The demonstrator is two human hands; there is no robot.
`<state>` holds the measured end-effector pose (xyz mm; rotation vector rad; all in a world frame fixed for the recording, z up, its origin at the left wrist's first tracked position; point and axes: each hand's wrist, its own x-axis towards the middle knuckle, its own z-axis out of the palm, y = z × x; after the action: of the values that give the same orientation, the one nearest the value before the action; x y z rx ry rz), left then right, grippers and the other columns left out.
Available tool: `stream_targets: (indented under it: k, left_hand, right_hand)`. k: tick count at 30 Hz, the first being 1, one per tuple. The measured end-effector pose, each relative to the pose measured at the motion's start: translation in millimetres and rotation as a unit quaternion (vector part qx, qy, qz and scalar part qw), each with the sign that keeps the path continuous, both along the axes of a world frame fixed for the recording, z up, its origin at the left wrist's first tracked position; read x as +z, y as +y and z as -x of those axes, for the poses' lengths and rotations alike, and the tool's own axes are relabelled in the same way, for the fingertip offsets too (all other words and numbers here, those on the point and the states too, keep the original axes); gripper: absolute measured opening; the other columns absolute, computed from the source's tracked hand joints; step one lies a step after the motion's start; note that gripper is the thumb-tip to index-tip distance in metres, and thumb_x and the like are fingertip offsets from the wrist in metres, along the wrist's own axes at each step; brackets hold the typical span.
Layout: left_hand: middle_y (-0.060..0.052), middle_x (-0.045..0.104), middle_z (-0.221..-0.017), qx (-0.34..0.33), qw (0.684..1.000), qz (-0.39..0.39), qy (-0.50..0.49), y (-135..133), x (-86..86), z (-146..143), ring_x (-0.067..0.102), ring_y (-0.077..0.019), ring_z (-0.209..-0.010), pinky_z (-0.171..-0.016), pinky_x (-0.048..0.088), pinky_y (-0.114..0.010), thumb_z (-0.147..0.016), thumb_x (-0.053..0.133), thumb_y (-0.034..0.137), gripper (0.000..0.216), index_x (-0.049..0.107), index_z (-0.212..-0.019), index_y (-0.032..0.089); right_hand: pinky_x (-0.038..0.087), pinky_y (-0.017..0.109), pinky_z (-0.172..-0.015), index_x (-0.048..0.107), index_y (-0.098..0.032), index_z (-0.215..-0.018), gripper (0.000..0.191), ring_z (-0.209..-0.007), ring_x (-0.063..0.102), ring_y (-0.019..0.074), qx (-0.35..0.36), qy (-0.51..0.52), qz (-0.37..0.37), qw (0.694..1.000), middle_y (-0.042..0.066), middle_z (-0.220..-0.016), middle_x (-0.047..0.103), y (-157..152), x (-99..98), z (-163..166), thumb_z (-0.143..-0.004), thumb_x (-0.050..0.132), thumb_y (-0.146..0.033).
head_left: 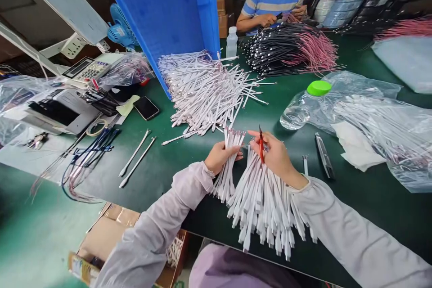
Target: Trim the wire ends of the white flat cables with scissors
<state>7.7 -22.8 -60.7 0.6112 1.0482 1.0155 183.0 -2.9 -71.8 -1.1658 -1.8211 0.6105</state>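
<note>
My left hand (219, 157) is closed around a bundle of short white cables (225, 182), their stripped wire ends pointing away from me. In my right hand (278, 157) is a small red-handled cutter (261, 146), its dark tip pointing up and away. Under that hand a larger fan of white cables (261, 202) lies on the table, connector ends toward me and over the near edge. The right fingers hover close to the wire ends of the left bundle; whether they touch them I cannot tell. Farther off, a big heap of white cables (205, 94) spills from a tipped blue bin (162, 13).
Right of my hands lie a box knife (324, 155), a green-capped bottle (300, 105) and bagged cables (381, 121). To the left are two loose cables (137, 162), a phone (146, 108) and a calculator (84, 68). Across the table a person (275, 2) handles black and pink cables (293, 49).
</note>
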Motion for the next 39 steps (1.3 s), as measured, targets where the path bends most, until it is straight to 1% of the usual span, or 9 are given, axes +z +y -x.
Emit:
stream_targets:
  k: [3, 6, 8, 12, 14, 26, 30, 34, 39]
  left_hand:
    - [-0.002, 0.065, -0.064, 0.028, 0.999, -0.02, 0.038, -1.6, -0.1, -3.2, 0.064, -0.0119, -0.062, -0.063, 0.057, -0.026, -0.065, 0.082, 0.019, 0.026, 0.064, -0.08, 0.008]
    - [-0.001, 0.064, -0.063, 0.043, 0.996, -0.043, 0.067, -3.3, -0.8, -6.3, 0.063, -0.0117, -0.059, -0.06, 0.057, -0.026, -0.063, 0.084, 0.023, 0.03, 0.063, -0.079, 0.009]
    - [-0.001, 0.064, -0.064, 0.051, 0.995, -0.053, 0.074, -4.6, -0.8, -7.4, 0.062, -0.0114, -0.059, -0.059, 0.057, -0.025, -0.062, 0.084, 0.025, 0.031, 0.063, -0.079, 0.01]
    - [-0.001, 0.062, -0.064, 0.064, 0.993, -0.054, 0.078, -6.0, 0.6, -7.3, 0.061, -0.0113, -0.06, -0.057, 0.056, -0.024, -0.063, 0.083, 0.027, 0.03, 0.063, -0.077, 0.01]
    - [-0.001, 0.062, -0.064, 0.068, 0.993, -0.051, 0.077, -6.0, 1.3, -6.7, 0.061, -0.0113, -0.06, -0.058, 0.057, -0.025, -0.064, 0.083, 0.027, 0.029, 0.062, -0.077, 0.01]
    - [0.001, 0.06, -0.065, 0.057, 0.995, -0.054, 0.056, -6.2, -0.8, -4.1, 0.062, -0.0119, -0.062, -0.063, 0.057, -0.028, -0.062, 0.084, 0.036, 0.038, 0.059, -0.079, 0.011]
    - [0.001, 0.061, -0.065, 0.056, 0.995, -0.06, 0.062, -6.2, -1.3, -3.9, 0.061, -0.0113, -0.06, -0.063, 0.057, -0.028, -0.06, 0.084, 0.037, 0.039, 0.059, -0.077, 0.012]
    - [0.0, 0.062, -0.064, 0.057, 0.995, -0.06, 0.059, -6.3, -2.0, -3.1, 0.06, -0.0115, -0.06, -0.064, 0.055, -0.028, -0.061, 0.082, 0.037, 0.038, 0.06, -0.079, 0.012]
    - [0.0, 0.062, -0.066, 0.049, 0.994, -0.064, 0.069, -6.7, -0.8, -2.9, 0.059, -0.0118, -0.061, -0.062, 0.051, -0.026, -0.061, 0.081, 0.038, 0.038, 0.061, -0.08, 0.012]
  right_hand:
    - [0.048, 0.029, -0.073, 0.065, -0.019, -0.102, 0.022, -0.078, 0.06, 0.0174, 0.01, 0.004, -0.001, 1.0, 0.005, -0.087, 0.063, 0.2, 0.6, 1.3, -0.088, 0.053, -0.031]
    - [0.047, 0.03, -0.072, 0.064, -0.018, -0.089, 0.015, -0.075, 0.059, 0.0174, 0.012, -0.011, -0.014, 1.0, 0.006, -0.085, 0.062, -1.1, 1.9, 1.6, -0.087, 0.053, -0.028]
    - [0.047, 0.03, -0.071, 0.063, -0.018, -0.086, 0.014, -0.072, 0.057, 0.0172, 0.01, -0.027, -0.027, 0.999, 0.005, -0.083, 0.06, -2.7, 2.7, 1.4, -0.087, 0.052, -0.026]
    - [0.048, 0.028, -0.068, 0.064, -0.018, -0.113, 0.03, -0.069, 0.054, 0.0164, 0.011, -0.058, -0.053, 0.997, 0.003, -0.077, 0.055, -6.8, 4.6, 2.0, -0.089, 0.048, -0.024]
    - [0.048, 0.028, -0.068, 0.063, -0.018, -0.119, 0.034, -0.07, 0.054, 0.0168, 0.007, -0.067, -0.064, 0.996, 0.003, -0.077, 0.055, -8.6, 5.1, 2.7, -0.09, 0.047, -0.023]
    - [0.049, 0.034, -0.08, 0.052, -0.021, -0.136, 0.046, -0.08, 0.056, 0.0205, 0.021, -0.1, -0.095, 0.99, 0.005, -0.083, 0.057, -13.1, 0.5, 5.6, -0.091, 0.043, -0.019]
    - [0.049, 0.035, -0.081, 0.052, -0.023, -0.136, 0.05, -0.085, 0.057, 0.0219, 0.016, -0.11, -0.101, 0.989, 0.006, -0.088, 0.059, -12.7, 1.8, 5.7, -0.087, 0.044, -0.015]
    - [0.05, 0.035, -0.082, 0.054, -0.021, -0.134, 0.051, -0.086, 0.057, 0.022, 0.021, -0.115, -0.113, 0.987, 0.007, -0.087, 0.059, -14.0, -0.4, 6.6, -0.085, 0.042, -0.011]
    - [0.05, 0.036, -0.081, 0.054, -0.021, -0.134, 0.047, -0.085, 0.058, 0.0223, 0.006, -0.106, -0.105, 0.989, 0.006, -0.085, 0.059, -14.7, 0.7, 9.1, -0.089, 0.043, -0.015]
